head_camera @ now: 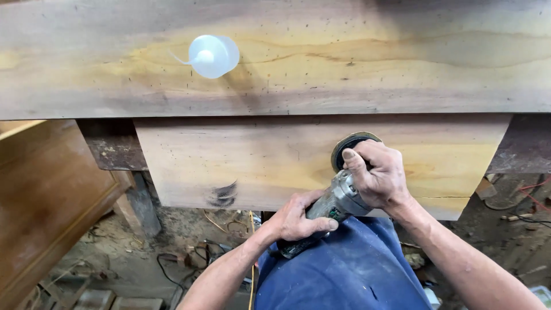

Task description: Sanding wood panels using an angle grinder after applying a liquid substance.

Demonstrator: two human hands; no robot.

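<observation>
An angle grinder (337, 202) with a round sanding disc (348, 144) rests against a pale wooden board (247, 161) that hangs below a long wooden slab (356, 63). My right hand (376, 175) grips the grinder's head just behind the disc. My left hand (298, 218) holds the grinder's dark rear body lower down. A dark smudge (222, 195) marks the board to the left of the tool.
A clear plastic squeeze bottle (211, 55) stands on the slab at upper left. A brown wooden cabinet (46, 189) is at the left. Cables and scraps (189, 258) lie on the dirt floor. My blue trousers (344, 270) fill the bottom centre.
</observation>
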